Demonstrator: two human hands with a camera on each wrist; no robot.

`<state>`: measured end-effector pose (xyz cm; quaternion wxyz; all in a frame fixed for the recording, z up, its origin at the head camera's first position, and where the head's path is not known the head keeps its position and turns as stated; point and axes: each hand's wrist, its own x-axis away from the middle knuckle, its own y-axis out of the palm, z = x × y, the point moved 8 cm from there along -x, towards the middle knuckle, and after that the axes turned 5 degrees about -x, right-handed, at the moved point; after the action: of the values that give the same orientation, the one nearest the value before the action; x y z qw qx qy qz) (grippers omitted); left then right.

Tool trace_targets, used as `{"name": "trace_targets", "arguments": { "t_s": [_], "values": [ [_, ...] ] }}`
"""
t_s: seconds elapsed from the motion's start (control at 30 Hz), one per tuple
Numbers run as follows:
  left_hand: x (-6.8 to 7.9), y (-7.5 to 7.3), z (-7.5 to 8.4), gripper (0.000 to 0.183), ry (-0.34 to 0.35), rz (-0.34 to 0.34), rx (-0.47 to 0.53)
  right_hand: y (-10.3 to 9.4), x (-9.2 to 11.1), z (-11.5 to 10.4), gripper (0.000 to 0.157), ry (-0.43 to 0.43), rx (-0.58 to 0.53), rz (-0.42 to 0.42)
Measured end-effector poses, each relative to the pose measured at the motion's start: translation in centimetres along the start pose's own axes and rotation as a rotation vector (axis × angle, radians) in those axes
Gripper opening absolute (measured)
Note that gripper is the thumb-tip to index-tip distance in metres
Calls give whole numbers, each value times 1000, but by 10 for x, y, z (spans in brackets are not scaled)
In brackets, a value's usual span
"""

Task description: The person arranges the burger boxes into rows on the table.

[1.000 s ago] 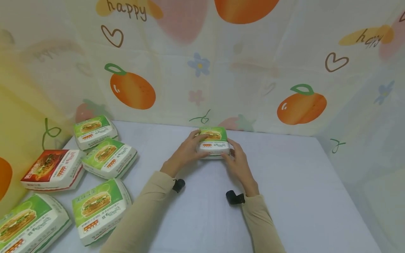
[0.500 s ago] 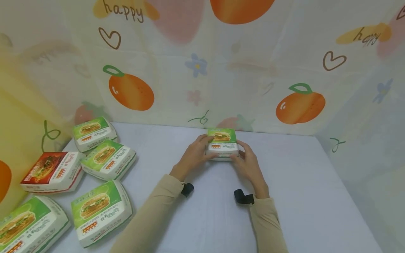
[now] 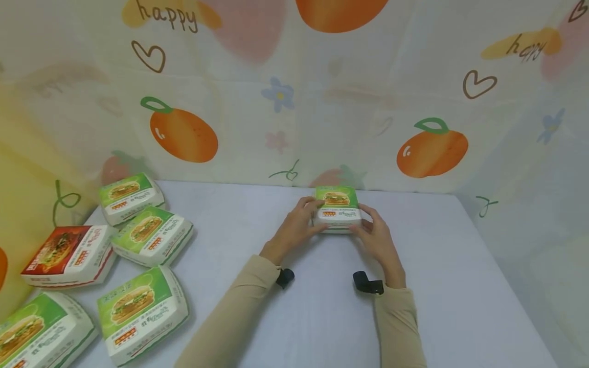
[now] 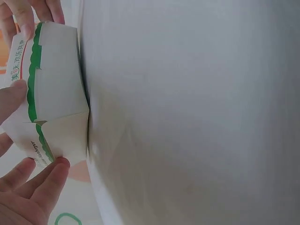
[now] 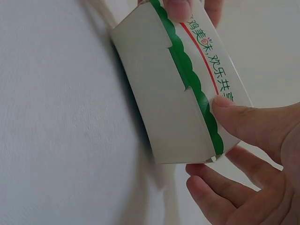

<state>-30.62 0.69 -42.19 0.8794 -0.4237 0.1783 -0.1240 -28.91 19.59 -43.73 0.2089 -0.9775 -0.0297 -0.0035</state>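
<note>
A green and white burger box (image 3: 338, 208), with a burger picture on its lid, is at the back middle of the table. My left hand (image 3: 296, 225) grips its left side, thumb on the front face and fingers along the side and top edge. On the opposite side my right hand (image 3: 377, 236) holds it, thumb at the front right corner. In the left wrist view the box (image 4: 58, 75) shows its white side with a green scalloped band. The right wrist view shows the box (image 5: 154, 89) at the table surface, the right thumb pressing its printed front; whether its base touches the cloth, I cannot tell.
Several more boxes stand on the left: a red one (image 3: 69, 255), and green ones at the back (image 3: 131, 197), beside it (image 3: 152, 235), in front (image 3: 142, 312) and at the near left corner (image 3: 43, 332). A fruit-printed curtain (image 3: 340, 102) hangs behind the white table (image 3: 442, 286).
Both hands and the green burger box between them have shifted to the right along the back of the table. The boxes on the left keep their arrangement; the head view has turned slightly.
</note>
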Motion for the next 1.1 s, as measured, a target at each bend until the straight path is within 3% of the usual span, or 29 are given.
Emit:
{"name": "trace_targets", "arguments": {
  "t_s": [0.3,0.53,0.83,1.1],
  "values": [
    [-6,13,14,56,53,-11,-20,-19,2,9,67,17,14,20],
    [-9,21,20,54,45,-13,-11,-27,4,13,67,32,-12,26],
    [-11,27,34,52,90,-12,36,-42,13,12,69,91,-10,1],
    [-9,34,39,53,80,-41,40,-50,19,18,73,156,6,-16]
  ]
}}
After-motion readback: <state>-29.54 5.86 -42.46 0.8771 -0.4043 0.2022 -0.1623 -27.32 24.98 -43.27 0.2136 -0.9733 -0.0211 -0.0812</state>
